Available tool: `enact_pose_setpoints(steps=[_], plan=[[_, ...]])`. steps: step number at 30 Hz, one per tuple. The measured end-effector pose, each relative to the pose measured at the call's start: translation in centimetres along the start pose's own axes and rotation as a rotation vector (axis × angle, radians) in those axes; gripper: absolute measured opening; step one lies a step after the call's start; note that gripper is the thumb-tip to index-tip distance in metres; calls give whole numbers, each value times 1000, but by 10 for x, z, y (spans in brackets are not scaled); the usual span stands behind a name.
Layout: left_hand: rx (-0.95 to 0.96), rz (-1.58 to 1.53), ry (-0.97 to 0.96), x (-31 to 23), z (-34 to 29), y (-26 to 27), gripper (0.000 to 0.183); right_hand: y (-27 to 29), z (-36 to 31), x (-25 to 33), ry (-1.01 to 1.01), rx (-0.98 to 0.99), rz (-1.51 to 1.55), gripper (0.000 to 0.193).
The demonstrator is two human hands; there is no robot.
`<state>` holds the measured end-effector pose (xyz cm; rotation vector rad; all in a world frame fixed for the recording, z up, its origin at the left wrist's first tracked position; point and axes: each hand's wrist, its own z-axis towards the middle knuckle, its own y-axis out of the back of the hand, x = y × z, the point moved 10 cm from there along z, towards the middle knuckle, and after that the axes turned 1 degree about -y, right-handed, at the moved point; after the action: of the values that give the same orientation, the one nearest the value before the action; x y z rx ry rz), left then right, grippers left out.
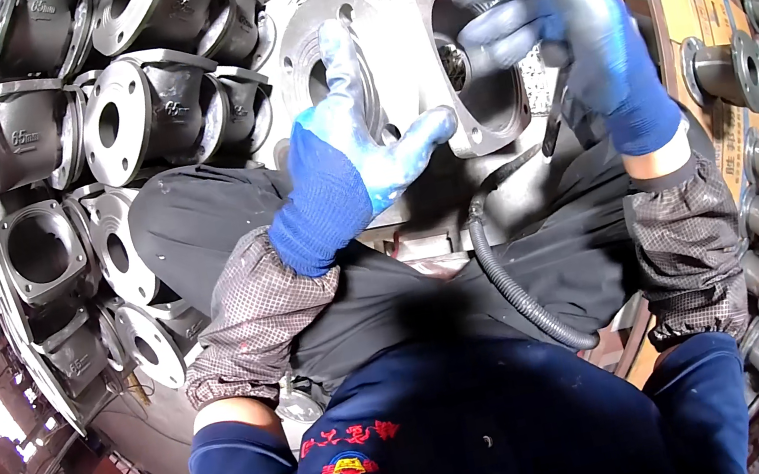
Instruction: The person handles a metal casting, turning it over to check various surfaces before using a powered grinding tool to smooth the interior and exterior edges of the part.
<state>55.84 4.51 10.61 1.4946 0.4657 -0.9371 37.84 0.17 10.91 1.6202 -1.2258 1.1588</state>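
Grey metal valve body gripped by left hand — right hand fingers curled into its square opening; dark castings stacked left.

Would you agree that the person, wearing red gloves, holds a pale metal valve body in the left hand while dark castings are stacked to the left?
Not quite: the gloves are blue, not red, as the head view shows. The left hand does grip the pale valve body, the right hand reaches into its square opening, and dark castings are stacked to the left.
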Motion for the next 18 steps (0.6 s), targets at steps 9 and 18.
enact_pose_setpoints(steps=[9,18], plan=[[2,-163,-104,28,-11,9,93,72,-4,-54,-96,-301,101,54],[-135,-165,-167,38,-13,50,61,24,7,-137,-508,-293,-44,44]])
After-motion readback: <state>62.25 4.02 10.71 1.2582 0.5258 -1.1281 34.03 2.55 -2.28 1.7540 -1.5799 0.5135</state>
